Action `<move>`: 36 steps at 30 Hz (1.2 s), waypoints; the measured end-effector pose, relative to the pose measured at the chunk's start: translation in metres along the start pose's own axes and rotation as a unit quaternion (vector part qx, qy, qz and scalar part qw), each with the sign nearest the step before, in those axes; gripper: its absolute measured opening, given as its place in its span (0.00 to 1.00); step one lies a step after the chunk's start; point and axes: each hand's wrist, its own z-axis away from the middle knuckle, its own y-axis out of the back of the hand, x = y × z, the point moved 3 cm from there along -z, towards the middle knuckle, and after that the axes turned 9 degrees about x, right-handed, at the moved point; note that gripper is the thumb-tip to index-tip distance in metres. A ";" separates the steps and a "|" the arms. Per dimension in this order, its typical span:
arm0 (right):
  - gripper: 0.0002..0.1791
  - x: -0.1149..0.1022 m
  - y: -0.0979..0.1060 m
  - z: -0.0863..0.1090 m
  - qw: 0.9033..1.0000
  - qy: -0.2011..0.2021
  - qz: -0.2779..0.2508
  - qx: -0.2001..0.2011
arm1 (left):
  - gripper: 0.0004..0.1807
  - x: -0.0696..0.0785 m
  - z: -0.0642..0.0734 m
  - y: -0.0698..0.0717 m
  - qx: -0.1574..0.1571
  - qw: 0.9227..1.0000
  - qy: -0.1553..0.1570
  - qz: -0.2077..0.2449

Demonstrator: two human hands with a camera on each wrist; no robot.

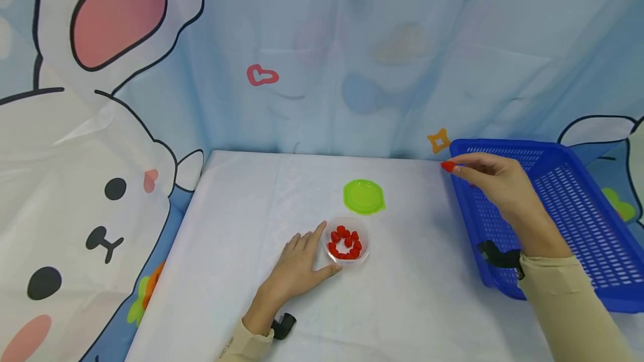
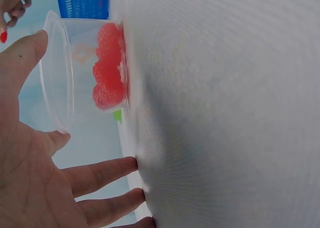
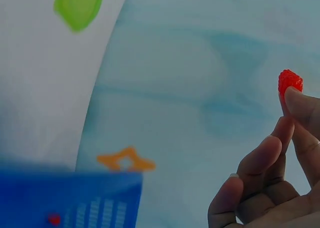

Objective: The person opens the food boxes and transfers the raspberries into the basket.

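My right hand (image 1: 495, 183) pinches a red raspberry (image 3: 290, 81) between thumb and fingertips, up by the far left corner of the blue basket (image 1: 465, 228). My left hand (image 1: 297, 267) lies at the left of a clear plastic cup (image 1: 364, 233), its thumb and forefinger straight and at the cup's rim. The other fingers (image 2: 107, 175) spread out, their tips at the white cloth. Several red raspberries (image 2: 110, 67) lie in the bottom of the upright cup.
A green lid (image 1: 364, 196) lies flat on the white-covered table (image 1: 251, 200), behind the cup. Inside the basket's left side shows a small red piece (image 3: 54, 219). A blue curtain (image 1: 312, 110) with a printed rabbit hangs behind the table and along its left.
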 end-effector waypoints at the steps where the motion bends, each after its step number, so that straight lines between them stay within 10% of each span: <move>1: 0.33 0.005 0.006 -0.006 1.000 -0.009 0.006 0.001 | 0.52 0.000 0.000 0.000 0.000 1.000 0.000 0.001; 14: 0.34 0.107 0.057 -0.071 0.992 -0.113 0.014 0.063 | 0.52 -0.002 0.000 0.000 0.002 1.000 -0.002 0.006; 24: 0.25 0.194 0.062 -0.083 0.964 -0.224 0.028 0.142 | 0.52 -0.001 0.000 0.000 -0.001 1.000 0.004 0.007; 36: 0.16 0.218 0.053 -0.081 0.954 -0.257 0.059 0.145 | 0.53 -0.003 0.000 -0.001 -0.005 1.000 0.013 -0.006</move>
